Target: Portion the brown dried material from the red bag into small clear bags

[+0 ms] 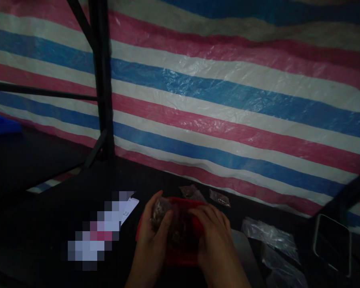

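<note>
In dim light, my left hand [153, 236] is closed on a small clear bag of brown bits [160, 211], held up over a red tray [184, 260]. The tray holds a dark pile of the same brown stuff [181, 232]. My right hand [214, 236] rests on the tray's right side with its fingers curled down into the pile; what they hold is hidden. Two small filled bags [219, 197] lie on the dark table just behind the tray.
A striped red, white and blue tarp [228, 100] hangs behind the table. A black metal frame post [102, 80] stands at the left. Empty clear bags [270, 236] lie right of the tray, a dark tray-like object [333, 244] farther right, a paper label [129, 210] to the left.
</note>
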`<state>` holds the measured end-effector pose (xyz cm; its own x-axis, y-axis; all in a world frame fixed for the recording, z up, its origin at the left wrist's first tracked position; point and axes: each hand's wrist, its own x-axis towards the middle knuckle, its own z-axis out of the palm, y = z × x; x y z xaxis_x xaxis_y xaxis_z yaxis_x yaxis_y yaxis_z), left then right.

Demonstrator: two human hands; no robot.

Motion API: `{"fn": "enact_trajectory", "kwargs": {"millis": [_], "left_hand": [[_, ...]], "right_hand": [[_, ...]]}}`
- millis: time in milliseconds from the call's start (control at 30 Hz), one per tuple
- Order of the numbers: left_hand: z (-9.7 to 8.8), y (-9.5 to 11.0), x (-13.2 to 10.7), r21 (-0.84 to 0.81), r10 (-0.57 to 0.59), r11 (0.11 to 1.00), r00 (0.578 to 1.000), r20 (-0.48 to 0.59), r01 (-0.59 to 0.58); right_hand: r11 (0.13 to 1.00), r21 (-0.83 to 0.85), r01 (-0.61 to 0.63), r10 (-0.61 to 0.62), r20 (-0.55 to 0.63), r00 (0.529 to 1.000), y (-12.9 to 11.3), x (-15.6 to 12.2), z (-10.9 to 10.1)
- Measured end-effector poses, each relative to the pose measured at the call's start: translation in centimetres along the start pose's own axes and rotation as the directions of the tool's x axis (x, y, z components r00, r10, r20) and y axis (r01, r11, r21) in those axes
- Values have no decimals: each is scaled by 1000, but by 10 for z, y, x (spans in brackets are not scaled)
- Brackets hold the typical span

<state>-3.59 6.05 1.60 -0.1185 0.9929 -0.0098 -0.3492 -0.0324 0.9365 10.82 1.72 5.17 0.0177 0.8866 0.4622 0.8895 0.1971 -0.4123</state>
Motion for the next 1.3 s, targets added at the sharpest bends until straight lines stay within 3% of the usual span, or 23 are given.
{"fn": "enact_trajectory", "kwargs": {"millis": [200,333,467,833,1000,1067,1200,1300], "left_hand": [[10,-11,-3,-67,37,997,982,183,-25],[6,-10,0,54,81,994,980,182,-92],[5,-3,4,115,102,986,986,134,-118],[12,-4,6,196,158,964,980,120,-180],[12,-8,5,277,72,953,980,187,-123],[13,-11,4,250,88,959,980,178,-131],[14,-23,2,155,152,971,968,201,-184],[12,-31,0,98,173,976,966,194,-195]], "right_hand": [[985,129,-115,133,-142,981,2,4,-10],[974,190,-125,180,-306,935,1,6,-15],[965,230,-125,200,-344,918,1,6,-16],[957,256,-138,219,-322,921,-1,5,-20],[971,200,-128,192,-347,918,-7,3,-20],[980,172,-102,156,-342,927,-14,2,-19],[983,156,-96,122,-162,979,-26,2,-18],[982,143,-126,134,-44,990,-29,3,-18]]}}
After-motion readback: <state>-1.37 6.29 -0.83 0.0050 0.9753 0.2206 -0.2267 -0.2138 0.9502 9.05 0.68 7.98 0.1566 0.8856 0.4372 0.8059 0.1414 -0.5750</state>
